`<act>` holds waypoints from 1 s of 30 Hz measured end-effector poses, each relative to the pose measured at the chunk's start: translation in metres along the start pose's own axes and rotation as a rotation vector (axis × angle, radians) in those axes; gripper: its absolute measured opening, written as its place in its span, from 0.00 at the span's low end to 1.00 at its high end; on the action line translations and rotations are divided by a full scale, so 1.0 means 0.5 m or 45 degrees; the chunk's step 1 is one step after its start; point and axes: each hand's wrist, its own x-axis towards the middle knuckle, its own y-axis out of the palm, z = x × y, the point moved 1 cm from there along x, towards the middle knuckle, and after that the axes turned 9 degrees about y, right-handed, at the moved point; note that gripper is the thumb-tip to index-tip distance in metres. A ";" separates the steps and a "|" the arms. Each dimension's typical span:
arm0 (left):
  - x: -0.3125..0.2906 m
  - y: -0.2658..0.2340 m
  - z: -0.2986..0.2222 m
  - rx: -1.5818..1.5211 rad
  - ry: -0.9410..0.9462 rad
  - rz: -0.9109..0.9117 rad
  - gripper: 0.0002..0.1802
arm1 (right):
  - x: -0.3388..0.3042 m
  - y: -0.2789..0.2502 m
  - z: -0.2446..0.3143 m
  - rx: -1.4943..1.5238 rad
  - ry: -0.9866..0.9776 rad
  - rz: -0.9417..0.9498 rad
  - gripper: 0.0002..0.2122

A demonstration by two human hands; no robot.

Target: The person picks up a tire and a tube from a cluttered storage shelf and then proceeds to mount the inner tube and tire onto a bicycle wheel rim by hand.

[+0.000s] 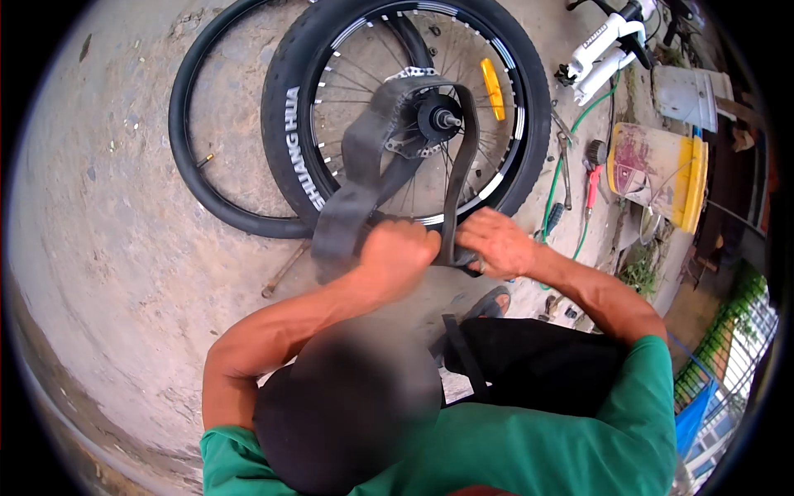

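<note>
Both hands on inner tube, frame centre.
Left hand (399, 250) and right hand (496, 244) fingers clamped on tube (364, 157), draped over wheel (405, 107) on floor (124, 248).

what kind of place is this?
Likely an outdoor, informal bike repair spot on bare concrete ground. A fat-tyre bicycle wheel lies flat beside a loose tyre, hand tools are scattered by a green hose, and both hands hold a slack inner tube.
</note>
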 end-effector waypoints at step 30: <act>-0.001 -0.110 0.006 0.034 -0.167 0.188 0.22 | -0.041 -0.011 -0.111 -0.293 0.031 -0.151 0.13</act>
